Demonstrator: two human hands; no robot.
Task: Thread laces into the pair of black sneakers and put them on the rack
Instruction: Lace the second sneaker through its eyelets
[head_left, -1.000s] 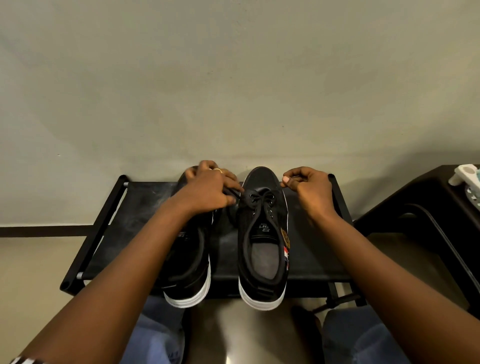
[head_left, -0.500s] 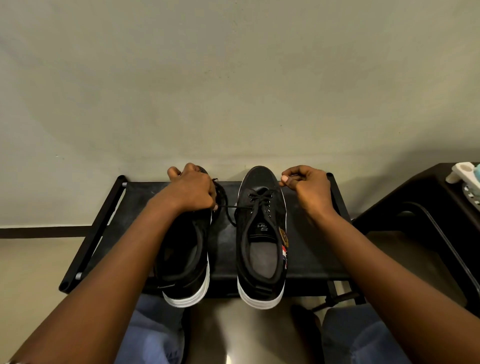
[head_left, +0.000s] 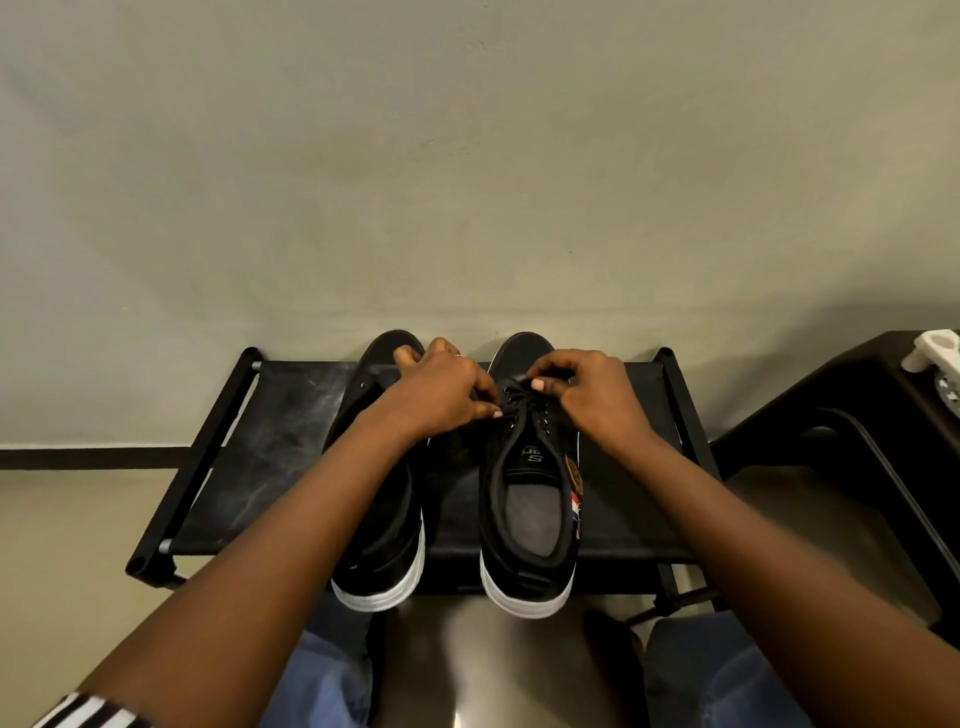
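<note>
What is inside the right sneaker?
A grey insole shows inside the right sneaker, below a tongue label with an S. The toe end is covered by the tongue, the laces and both hands.

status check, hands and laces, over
Left hand and right hand both pinching the lace over the right sneaker. Both sneakers on the rack; left sneaker partly under the forearm. Nothing blocking.

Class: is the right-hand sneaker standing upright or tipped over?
Upright. The right sneaker sits sole-down on the rack, its opening and grey insole facing up.
</note>
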